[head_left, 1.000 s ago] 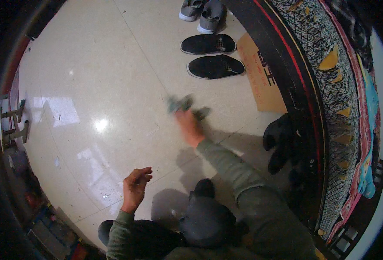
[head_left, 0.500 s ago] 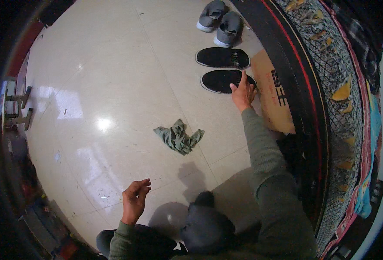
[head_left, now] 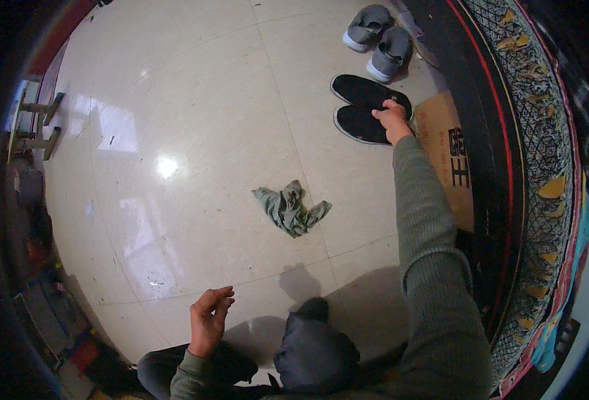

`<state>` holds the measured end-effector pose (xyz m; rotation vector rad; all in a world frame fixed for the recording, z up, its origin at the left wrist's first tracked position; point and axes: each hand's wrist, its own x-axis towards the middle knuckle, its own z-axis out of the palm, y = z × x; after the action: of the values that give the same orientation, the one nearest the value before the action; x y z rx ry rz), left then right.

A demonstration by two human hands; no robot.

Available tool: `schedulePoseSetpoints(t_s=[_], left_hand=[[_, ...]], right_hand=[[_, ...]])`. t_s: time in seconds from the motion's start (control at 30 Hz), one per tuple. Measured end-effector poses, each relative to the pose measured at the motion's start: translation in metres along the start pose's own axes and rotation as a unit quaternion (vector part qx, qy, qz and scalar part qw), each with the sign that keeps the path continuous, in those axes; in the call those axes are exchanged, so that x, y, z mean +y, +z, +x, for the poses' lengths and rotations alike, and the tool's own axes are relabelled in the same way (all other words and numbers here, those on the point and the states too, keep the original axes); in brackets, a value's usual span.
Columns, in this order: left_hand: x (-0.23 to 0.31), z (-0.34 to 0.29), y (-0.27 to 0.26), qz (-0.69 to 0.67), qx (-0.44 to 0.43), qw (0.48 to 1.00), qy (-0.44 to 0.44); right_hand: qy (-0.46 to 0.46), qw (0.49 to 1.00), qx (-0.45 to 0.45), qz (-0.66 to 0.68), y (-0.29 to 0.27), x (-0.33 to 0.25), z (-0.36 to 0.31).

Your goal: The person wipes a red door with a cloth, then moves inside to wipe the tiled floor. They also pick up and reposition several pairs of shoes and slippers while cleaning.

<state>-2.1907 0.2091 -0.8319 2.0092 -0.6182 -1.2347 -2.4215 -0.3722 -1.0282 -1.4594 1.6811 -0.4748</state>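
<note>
Two black slip-on shoes with pale sole edges, the farther one [head_left: 361,89] and the nearer one [head_left: 357,125], lie close together on the floor, far right. My right hand [head_left: 393,123] is closed around their right-hand ends, fingers reaching over both inner sides. My left hand [head_left: 208,320] hovers low in front of me, its thumb and fingers pressed together with nothing visible in them. On the floor between my hands lies a crumpled grey-green cloth [head_left: 290,209], touched by neither.
Behind the black pair stand two grey shoes [head_left: 392,52] with white soles. A flattened cardboard sheet [head_left: 441,143] leans along the dark bed side [head_left: 488,133] at right. A patterned cover [head_left: 541,167] lies on top. Metal legs [head_left: 48,127] stand far left.
My right hand has closed on the black shoes, and they have come together side by side from being apart. The view has shifted slightly left. My left hand stays pinched.
</note>
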Motion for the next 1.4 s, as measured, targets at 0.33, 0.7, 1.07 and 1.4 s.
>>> schedulePoseSetpoints(t_s=[0.33,0.7,1.07,1.4], left_hand=[[-0.002,-0.003,0.000,-0.036,-0.001,0.999,0.038],[0.041,0.038,0.017,0.046,-0.144,0.987,0.059],[0.020,0.057,-0.020,-0.013,-0.164,0.985,0.058],[0.014,0.057,-0.026,0.036,-0.099,0.988,0.114]], right_hand=[[0.115,0.950,0.001,0.291,0.016,-0.011,-0.096],[0.301,0.778,0.095,0.543,-0.022,0.057,-0.283],[0.436,0.659,0.186,0.584,-0.012,0.162,-0.359],[0.128,0.933,0.068,0.329,0.000,0.115,-0.213]])
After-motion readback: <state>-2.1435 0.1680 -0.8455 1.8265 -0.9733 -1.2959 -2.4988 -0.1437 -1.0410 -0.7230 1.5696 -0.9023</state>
